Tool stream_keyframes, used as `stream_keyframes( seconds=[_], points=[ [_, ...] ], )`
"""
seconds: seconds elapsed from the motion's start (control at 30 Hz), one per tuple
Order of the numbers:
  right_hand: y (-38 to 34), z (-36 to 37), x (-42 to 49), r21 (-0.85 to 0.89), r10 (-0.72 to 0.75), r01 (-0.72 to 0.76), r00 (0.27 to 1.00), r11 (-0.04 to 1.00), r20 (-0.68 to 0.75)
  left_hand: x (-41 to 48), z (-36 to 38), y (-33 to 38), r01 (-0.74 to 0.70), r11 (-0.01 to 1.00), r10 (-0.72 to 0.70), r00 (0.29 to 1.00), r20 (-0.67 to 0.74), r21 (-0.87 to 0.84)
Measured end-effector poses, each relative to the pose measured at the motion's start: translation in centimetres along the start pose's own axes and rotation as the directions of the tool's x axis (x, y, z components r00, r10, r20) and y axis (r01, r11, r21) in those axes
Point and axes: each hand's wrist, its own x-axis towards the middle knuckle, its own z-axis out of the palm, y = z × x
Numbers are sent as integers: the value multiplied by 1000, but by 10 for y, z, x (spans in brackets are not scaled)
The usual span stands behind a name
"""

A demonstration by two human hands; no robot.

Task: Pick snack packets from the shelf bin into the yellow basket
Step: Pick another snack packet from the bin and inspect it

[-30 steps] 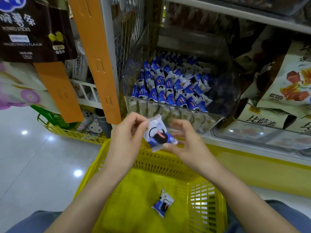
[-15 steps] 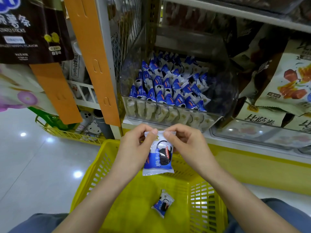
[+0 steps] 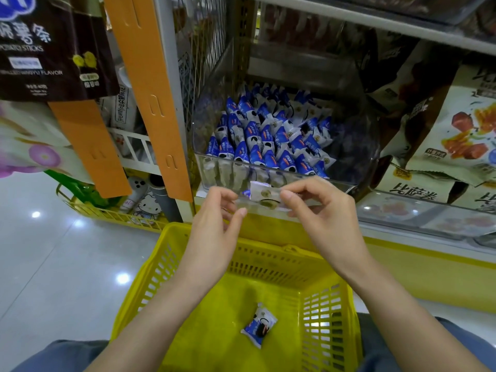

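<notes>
The right hand (image 3: 322,218) pinches a small white and blue snack packet (image 3: 264,196) between thumb and first finger. The packet is up in the air, just in front of the clear bin (image 3: 354,146) and above the far edge of the yellow basket (image 3: 268,264). It looks blurry. The left hand (image 3: 212,226) is just beside the packet with its fingers bent. I cannot tell if it touches the packet.

One more packet (image 3: 259,324) lies flat on the basket floor. The bin sits on the shelf and holds many blue packets (image 3: 268,140) standing in rows on its left side. Big snack bags (image 3: 461,135) lie to the right of the bin. An orange strip (image 3: 150,89) hangs to its left.
</notes>
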Motion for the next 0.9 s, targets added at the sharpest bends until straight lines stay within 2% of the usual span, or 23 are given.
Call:
stream_keyframes(
  seconds=[0.07,0.1,0.17,0.23,0.33,0.4,0.47,0.53,0.6,0.63,0.7,0.8,0.9],
  points=[
    [-2,-2,-1,-27,-110,112,992,993,54,5,-1,5,179,956,-177,984,32,-231],
    [-1,-1,-3,-44,-150,155,983,987,105,7,-2,7,299,872,-281,954,105,-388],
    [1,2,-7,-98,-184,209,959,973,217,10,-6,11,436,690,-356,899,254,-578],
    [4,7,-11,-195,-208,271,933,942,292,8,-8,11,440,676,-335,898,285,-591],
    [7,13,-14,-230,-213,295,922,927,324,5,-7,8,410,757,-368,911,186,-510],
    [7,17,-15,-154,-121,160,963,975,239,6,-6,8,386,774,-358,921,157,-503],
    [5,21,-15,-56,91,-83,986,995,140,7,-6,8,363,781,-324,931,166,-508],
    [3,22,-12,127,343,-371,918,920,200,5,-7,9,339,774,-270,941,205,-535],
    [2,21,-11,289,447,-569,804,770,392,5,-8,9,344,746,-235,937,258,-570],
    [2,19,-11,343,435,-611,770,714,466,5,-7,9,345,740,-225,936,270,-578],
    [1,18,-11,417,393,-622,763,663,514,5,-6,9,262,805,-190,964,188,-532],
    [1,22,-12,468,399,-592,799,656,451,3,-4,10,47,956,-50,999,-4,-290],
    [2,25,-13,492,414,-572,818,656,399,-2,-2,11,-83,991,83,997,-3,-103]
  ],
)
